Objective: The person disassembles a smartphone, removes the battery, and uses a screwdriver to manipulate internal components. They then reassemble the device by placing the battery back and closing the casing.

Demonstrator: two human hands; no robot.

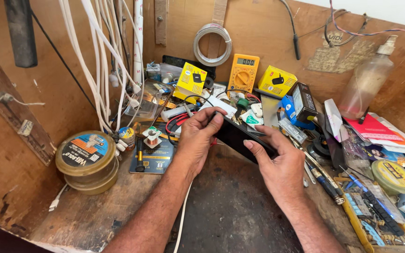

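Both my hands hold a black flat phone [234, 136], tilted above the middle of a wooden workbench. My left hand [197, 138] grips its left end, with fingers wrapped over the top edge. At the phone's right end my right hand [277, 161] closes on it, thumb lying on the dark face. Much of the phone's underside and right end is hidden by my fingers.
A yellow multimeter [243, 71] leans on the back wall between two yellow boxes [191, 82]. A round tin [86, 160] stands at the left. White cables [100, 61] hang down. A plastic spray bottle [367, 79], screwdrivers [324, 180] and papers crowd the right side.
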